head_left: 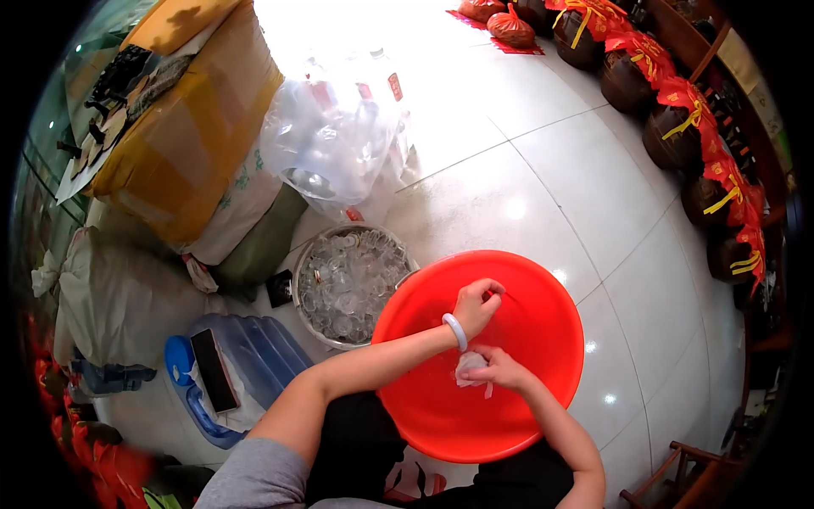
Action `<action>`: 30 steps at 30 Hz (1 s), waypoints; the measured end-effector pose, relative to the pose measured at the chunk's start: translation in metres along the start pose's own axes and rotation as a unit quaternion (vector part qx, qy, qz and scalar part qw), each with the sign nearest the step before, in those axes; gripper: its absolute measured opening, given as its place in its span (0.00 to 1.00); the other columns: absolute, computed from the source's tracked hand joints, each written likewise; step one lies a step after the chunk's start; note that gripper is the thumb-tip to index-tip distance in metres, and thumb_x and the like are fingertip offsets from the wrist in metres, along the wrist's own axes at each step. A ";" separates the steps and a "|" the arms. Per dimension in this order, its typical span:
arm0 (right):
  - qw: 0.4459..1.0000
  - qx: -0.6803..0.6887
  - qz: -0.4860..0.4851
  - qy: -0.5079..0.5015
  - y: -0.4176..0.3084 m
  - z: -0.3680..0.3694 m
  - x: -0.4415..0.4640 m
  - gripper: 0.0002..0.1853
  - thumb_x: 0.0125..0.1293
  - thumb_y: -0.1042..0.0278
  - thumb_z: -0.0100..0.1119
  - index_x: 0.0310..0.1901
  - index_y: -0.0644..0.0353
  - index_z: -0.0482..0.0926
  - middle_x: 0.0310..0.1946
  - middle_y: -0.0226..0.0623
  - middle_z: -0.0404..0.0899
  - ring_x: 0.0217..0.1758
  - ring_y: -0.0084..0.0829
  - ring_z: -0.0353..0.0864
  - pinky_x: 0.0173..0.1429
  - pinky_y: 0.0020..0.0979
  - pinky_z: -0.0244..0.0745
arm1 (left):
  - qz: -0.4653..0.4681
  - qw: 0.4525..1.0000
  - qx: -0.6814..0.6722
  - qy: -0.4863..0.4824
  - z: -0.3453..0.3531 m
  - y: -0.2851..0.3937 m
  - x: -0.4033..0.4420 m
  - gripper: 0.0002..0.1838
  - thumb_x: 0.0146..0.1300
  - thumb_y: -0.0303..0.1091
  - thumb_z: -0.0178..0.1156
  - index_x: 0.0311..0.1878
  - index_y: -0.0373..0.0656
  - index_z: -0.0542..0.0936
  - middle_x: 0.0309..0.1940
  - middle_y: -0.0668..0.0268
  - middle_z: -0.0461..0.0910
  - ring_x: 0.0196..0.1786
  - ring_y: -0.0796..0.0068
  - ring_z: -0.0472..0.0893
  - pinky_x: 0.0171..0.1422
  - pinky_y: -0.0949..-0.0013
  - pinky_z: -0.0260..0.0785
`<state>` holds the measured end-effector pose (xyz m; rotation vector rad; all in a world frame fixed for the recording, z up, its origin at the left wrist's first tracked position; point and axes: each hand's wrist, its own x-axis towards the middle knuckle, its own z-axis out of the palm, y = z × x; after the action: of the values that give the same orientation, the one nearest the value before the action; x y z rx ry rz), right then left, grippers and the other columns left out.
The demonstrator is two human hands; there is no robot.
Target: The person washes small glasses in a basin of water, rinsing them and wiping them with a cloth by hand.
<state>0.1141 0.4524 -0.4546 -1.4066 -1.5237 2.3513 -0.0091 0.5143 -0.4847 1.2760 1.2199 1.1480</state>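
Observation:
A large red plastic basin [424, 416] stands between my knees. Over its middle, my right hand [500, 370] is closed around a crumpled white cloth [471, 368]; whether anything is wrapped inside the cloth is hidden. My left hand [476, 309], with a pale bangle [455, 332] at the wrist, is just beyond it above the basin. Its fingers are curled into a pinch, and I cannot make out what they hold, if anything. Against the basin's far left side sits a round container [298, 299] heaped with small clear glass cups [352, 284].
A blue water jug [275, 356] lies at the left with a phone [214, 371] on it. Behind are a taped carton [182, 140], sacks [119, 297] and a clear plastic bag [326, 140]. Dark jars [670, 136] with red covers line the right side.

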 end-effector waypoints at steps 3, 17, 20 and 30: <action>0.773 -0.624 0.016 0.111 0.064 0.005 0.024 0.20 0.56 0.54 0.57 0.48 0.53 0.74 0.39 0.40 0.78 0.40 0.39 0.79 0.45 0.41 0.73 | 0.000 1.000 0.024 -0.007 -0.002 0.003 0.002 0.06 0.53 0.23 0.53 0.34 0.34 0.76 0.22 0.65 0.77 0.24 0.82 0.74 0.29 0.77 0.68; 0.993 -0.079 -0.012 0.089 -0.004 -0.010 0.001 0.15 0.58 0.59 0.55 0.44 0.55 0.75 0.35 0.38 0.79 0.36 0.33 0.80 0.43 0.34 0.73 | 0.002 1.000 -0.007 -0.008 -0.003 0.009 -0.002 0.06 0.53 0.23 0.52 0.34 0.34 0.76 0.23 0.65 0.77 0.24 0.82 0.74 0.29 0.77 0.68; 0.869 -0.477 0.036 0.125 0.085 -0.012 0.037 0.14 0.63 0.56 0.47 0.47 0.50 0.74 0.33 0.45 0.78 0.39 0.40 0.79 0.44 0.39 0.72 | -0.012 1.000 0.006 -0.017 0.000 0.007 0.000 0.07 0.52 0.23 0.52 0.34 0.33 0.76 0.24 0.64 0.77 0.25 0.82 0.75 0.30 0.77 0.69; 0.837 0.110 -0.221 0.488 0.049 -0.024 0.035 0.17 0.67 0.55 0.44 0.43 0.64 0.71 0.30 0.38 0.77 0.36 0.32 0.78 0.41 0.31 0.71 | -0.277 0.919 0.099 -0.262 0.000 -0.004 -0.002 0.21 0.62 0.45 0.51 0.36 0.31 0.75 0.26 0.57 0.78 0.28 0.68 0.79 0.28 0.68 0.72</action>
<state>0.1301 0.4591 -0.5169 -1.5642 -1.0410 1.1377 -0.0099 0.5128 -0.4890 1.1692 1.1854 0.2494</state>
